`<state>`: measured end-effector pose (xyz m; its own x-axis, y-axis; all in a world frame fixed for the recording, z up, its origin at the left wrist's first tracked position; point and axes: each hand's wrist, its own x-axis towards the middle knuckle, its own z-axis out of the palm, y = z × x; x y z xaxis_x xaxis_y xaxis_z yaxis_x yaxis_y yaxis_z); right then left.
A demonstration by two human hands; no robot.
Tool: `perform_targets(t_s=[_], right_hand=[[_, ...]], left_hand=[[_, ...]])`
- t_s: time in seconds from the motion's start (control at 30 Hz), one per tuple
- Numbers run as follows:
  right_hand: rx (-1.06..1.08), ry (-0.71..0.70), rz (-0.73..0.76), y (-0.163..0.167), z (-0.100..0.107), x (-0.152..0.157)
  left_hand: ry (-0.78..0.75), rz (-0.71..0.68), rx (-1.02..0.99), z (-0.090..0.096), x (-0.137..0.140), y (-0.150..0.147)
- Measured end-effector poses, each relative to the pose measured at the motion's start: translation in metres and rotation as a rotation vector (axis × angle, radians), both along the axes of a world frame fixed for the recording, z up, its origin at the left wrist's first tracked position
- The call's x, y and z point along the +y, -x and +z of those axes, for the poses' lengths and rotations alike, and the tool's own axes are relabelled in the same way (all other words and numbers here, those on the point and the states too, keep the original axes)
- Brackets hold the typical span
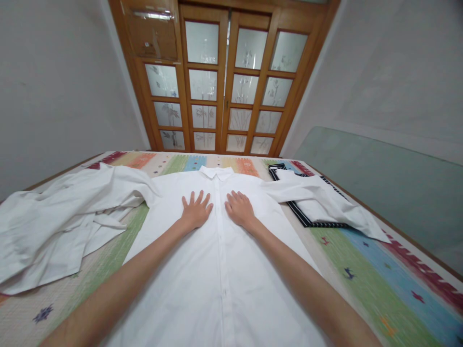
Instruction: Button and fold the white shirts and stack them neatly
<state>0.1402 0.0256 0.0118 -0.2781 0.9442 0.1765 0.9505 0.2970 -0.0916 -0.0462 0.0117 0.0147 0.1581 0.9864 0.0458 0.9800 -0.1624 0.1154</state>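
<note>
A white button-up shirt (202, 270) lies front side up, its collar at the far end and its button strip running down the middle. My left hand (196, 211) rests flat on the chest just left of the buttons, fingers spread. On the other side of the strip, my right hand (239, 208) lies palm down with its fingers closer together and slightly bent. Neither hand grips the cloth. The shirt's right-hand sleeve stretches out over a folded black-and-white garment (307, 224). To the left, crumpled white cloth (47, 226) meets the shirt's other shoulder.
A patterned, multicoloured cover (383, 274) lies under the clothes. A pale green panel (379, 183) stands along the right edge, against the wall. Wooden doors with glass panes (220, 86) are beyond the far edge, and a plain wall rises on the left.
</note>
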Motion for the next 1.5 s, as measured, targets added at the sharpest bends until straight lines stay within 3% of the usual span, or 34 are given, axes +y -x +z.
perform_targets(t_s=[0.13, 0.23, 0.37, 0.53, 0.93, 1.3, 1.5], right_hand=[[0.071, -0.127, 0.166, 0.004, 0.005, -0.006], [0.138, -0.107, 0.238, 0.012, 0.007, -0.009], [0.191, -0.028, 0.244, 0.019, 0.005, -0.011], [0.287, -0.058, 0.21, 0.016, 0.0, -0.009], [0.319, -0.078, 0.246, 0.015, 0.001, -0.009], [0.746, 0.054, 0.214, 0.006, -0.005, 0.006], [0.854, 0.164, 0.237, 0.005, -0.009, 0.011]], left_hand=[[-0.065, -0.15, -0.041, -0.005, -0.011, -0.008], [-0.108, -0.292, -0.107, -0.009, -0.012, -0.005], [-0.18, -0.335, -0.226, -0.014, -0.005, 0.001], [-0.186, -0.375, -0.274, -0.017, 0.0, 0.003], [-0.168, -0.363, -0.509, -0.008, 0.001, 0.002], [-0.21, -0.252, -0.545, -0.006, -0.003, -0.009], [-0.159, -0.195, -0.614, 0.0, -0.003, -0.013]])
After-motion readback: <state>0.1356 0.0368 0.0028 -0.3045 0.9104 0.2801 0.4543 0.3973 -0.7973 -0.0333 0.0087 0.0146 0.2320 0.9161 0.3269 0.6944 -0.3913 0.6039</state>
